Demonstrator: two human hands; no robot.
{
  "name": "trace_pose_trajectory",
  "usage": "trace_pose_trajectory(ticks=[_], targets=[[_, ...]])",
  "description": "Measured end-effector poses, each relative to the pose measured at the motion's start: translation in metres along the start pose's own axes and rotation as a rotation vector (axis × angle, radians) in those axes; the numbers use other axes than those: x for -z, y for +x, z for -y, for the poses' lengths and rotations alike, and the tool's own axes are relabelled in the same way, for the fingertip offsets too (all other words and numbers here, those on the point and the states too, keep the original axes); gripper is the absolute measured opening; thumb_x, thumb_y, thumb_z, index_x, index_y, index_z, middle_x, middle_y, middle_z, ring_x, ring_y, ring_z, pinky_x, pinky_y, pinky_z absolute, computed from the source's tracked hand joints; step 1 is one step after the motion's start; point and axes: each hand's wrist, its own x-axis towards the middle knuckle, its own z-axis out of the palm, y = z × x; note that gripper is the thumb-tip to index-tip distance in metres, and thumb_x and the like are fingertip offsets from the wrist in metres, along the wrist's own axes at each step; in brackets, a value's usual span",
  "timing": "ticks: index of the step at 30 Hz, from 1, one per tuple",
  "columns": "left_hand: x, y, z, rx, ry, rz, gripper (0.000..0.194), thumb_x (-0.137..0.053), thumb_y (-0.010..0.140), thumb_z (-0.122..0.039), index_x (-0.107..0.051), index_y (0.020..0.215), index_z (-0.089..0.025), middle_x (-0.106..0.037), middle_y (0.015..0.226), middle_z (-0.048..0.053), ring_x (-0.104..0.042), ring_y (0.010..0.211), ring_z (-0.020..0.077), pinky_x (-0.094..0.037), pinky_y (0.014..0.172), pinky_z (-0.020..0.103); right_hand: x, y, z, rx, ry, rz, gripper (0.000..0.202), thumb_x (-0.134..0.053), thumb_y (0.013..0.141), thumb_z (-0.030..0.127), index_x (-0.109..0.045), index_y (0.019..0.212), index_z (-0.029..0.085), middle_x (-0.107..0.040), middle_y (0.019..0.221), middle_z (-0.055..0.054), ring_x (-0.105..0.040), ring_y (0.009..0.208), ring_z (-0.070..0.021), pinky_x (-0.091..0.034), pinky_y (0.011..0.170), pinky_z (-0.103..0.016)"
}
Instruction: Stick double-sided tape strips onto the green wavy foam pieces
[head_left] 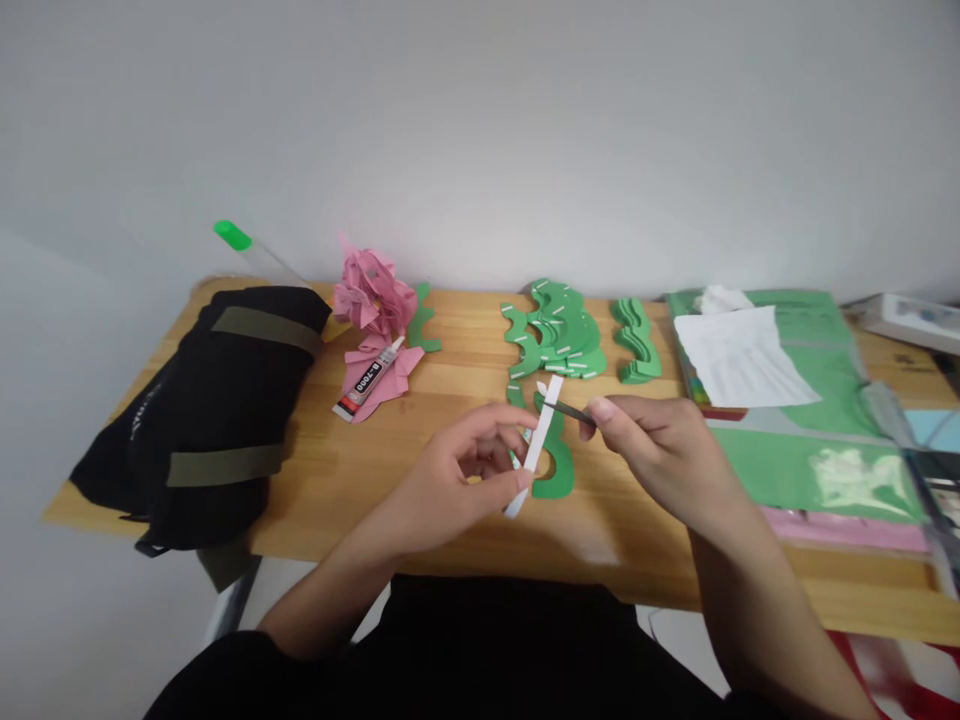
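My left hand [480, 465] pinches a narrow white strip [541, 432], perhaps paper or tape, between thumb and fingers. In my right hand [649, 440] is a pair of dark tweezers [570, 410], whose tips meet the strip near its upper end. A small white piece shows beside those tips; I cannot tell whether it is attached. Under the strip lies a curved green cutout [556, 478], partly covered by my left hand and the strip. Behind it, a pile of green cutouts [574, 330] carries short white pieces along the edges.
A stack of wavy green pieces [636, 345] stands right of the pile. To the left are crumpled pink paper [371, 290], a B-7000 glue tube [367, 380] and a black bag [225, 410]. White tissue [746, 355] lies on a green packet [787, 450] at right.
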Motion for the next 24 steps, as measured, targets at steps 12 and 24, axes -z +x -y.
trace_pose_trajectory(ticks=[12,24], targets=[[0.000,0.001,-0.001,-0.017,0.109,-0.053,0.026,-0.069,0.076,-0.016,-0.069,0.099,-0.027,-0.058,0.076,-0.003,-0.054,0.061,0.0098,-0.048,0.056,0.022,0.003,0.001,0.003,-0.022,-0.021,0.018,0.061,-0.043,0.095,0.061,-0.059,0.053,0.019,-0.050,0.048,0.002,-0.043,0.045,-0.0098,-0.036,0.046,-0.024],[0.017,0.003,0.005,-0.037,0.431,0.017,0.031,-0.061,0.080,-0.018,-0.068,0.109,-0.025,-0.064,0.080,-0.001,-0.056,0.063,0.0112,-0.048,0.059,0.024,0.003,-0.003,-0.001,0.125,-0.221,-0.135,0.054,-0.043,0.099,0.053,-0.074,0.069,0.019,-0.053,0.046,0.003,-0.045,0.041,-0.0090,-0.032,0.044,-0.023]])
